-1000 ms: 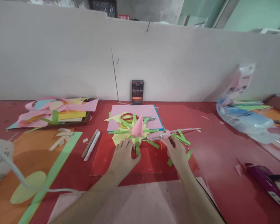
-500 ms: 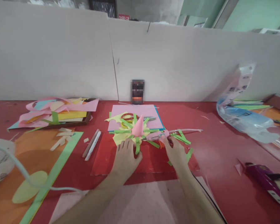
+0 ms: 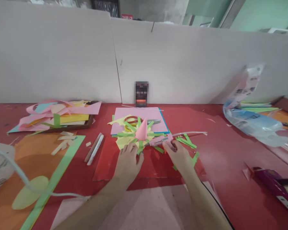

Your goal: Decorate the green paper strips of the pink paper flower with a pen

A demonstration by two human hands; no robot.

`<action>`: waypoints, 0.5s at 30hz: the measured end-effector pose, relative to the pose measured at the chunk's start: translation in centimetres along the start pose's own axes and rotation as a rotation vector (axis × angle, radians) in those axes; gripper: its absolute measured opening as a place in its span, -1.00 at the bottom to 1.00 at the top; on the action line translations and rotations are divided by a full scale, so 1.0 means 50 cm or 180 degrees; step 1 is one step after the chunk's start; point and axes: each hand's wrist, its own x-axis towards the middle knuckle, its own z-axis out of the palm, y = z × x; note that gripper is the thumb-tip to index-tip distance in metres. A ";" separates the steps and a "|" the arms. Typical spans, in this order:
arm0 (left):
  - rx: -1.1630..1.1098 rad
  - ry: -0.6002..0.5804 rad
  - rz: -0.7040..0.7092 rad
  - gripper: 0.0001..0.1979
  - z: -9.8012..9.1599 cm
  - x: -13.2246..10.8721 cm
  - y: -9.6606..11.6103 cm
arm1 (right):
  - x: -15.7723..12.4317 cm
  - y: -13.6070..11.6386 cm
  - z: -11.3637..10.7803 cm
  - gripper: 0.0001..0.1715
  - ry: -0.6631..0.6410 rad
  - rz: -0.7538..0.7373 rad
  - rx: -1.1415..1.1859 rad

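A pink paper cone (image 3: 141, 130) stands in the middle of a yellow paper cutout (image 3: 122, 142), with green strips radiating around it. My left hand (image 3: 127, 162) lies at the cutout's near edge, fingers bent onto the paper. Its thumb and index finger close around the end of a green paper strip (image 3: 140, 146); the contact is partly hidden. In my right hand (image 3: 180, 155) is a pink hot glue gun (image 3: 161, 140), a clear glue stick (image 3: 190, 133) sticking out of its back. Its nozzle points left, close to the cone's base and the green strip.
Scissors (image 3: 133, 119) lie behind the cone on pink paper (image 3: 148, 111). Two pens (image 3: 96, 149) lie left of the red sheet (image 3: 107, 163). Loose green strips (image 3: 186, 142) lie beside my right hand. A paper-filled tray (image 3: 90, 122), plastic bag (image 3: 256, 123) and purple device (image 3: 275, 185) sit farther out.
The green strip's near end has lifted and moved away from me, with my left thumb following. The glue gun has shifted slightly left and down, its nozzle still by the cone.
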 end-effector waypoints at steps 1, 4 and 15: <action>0.0000 -0.0005 0.0012 -0.90 -0.001 -0.001 0.000 | 0.000 0.000 -0.001 -0.61 0.0000 -0.0001 0.0019; -0.0008 -0.0011 0.0027 -0.86 -0.002 -0.002 0.000 | -0.002 -0.001 -0.003 -0.60 -0.0051 0.0010 0.0038; -0.0055 0.0121 -0.0076 -0.88 -0.002 -0.003 -0.001 | -0.003 0.003 -0.004 -0.59 -0.0064 -0.0037 0.0077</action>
